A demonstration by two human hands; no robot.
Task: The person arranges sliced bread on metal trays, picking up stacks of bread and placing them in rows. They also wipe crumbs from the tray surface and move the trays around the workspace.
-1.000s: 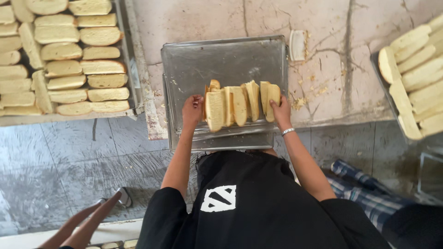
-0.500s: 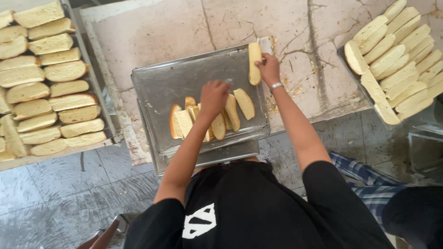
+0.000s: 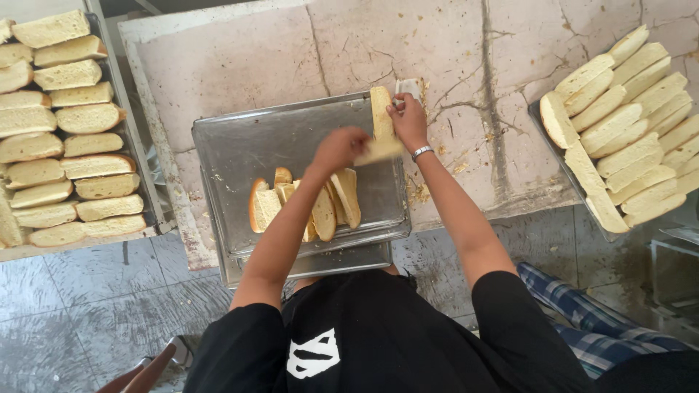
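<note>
**Bread slices being set out on the middle tray**

At the far left, a rack tray [image 3: 145,211] holds close rows of pale, crusted bread slices [image 3: 69,124], well apart from the hands.

In the middle, a shallow grey metal baking tray [image 3: 240,145] sits on the near edge of the cracked pale stone table [image 3: 510,87]. A loose heap of cut bread slices [image 3: 320,207] leans together on its near part, and the rest of it is bare.

The left hand [image 3: 338,145] is above the tray, just past the heap. It is at the end of a blurred pale slice [image 3: 380,151], and the blur hides whether its fingers are closed on it.

The right hand [image 3: 409,120], with a silver wristband [image 3: 421,153], grips a long upright slice [image 3: 380,110] at the tray's far right corner.

At the far right, another tray [image 3: 542,127] carries overlapping rows of the same bread [image 3: 626,138].

The step in hand looks like laying slices from the heap out along the tray's right side. Setting one down neatly calls for keeping it snug to the rim and lined up with its neighbour.
</note>
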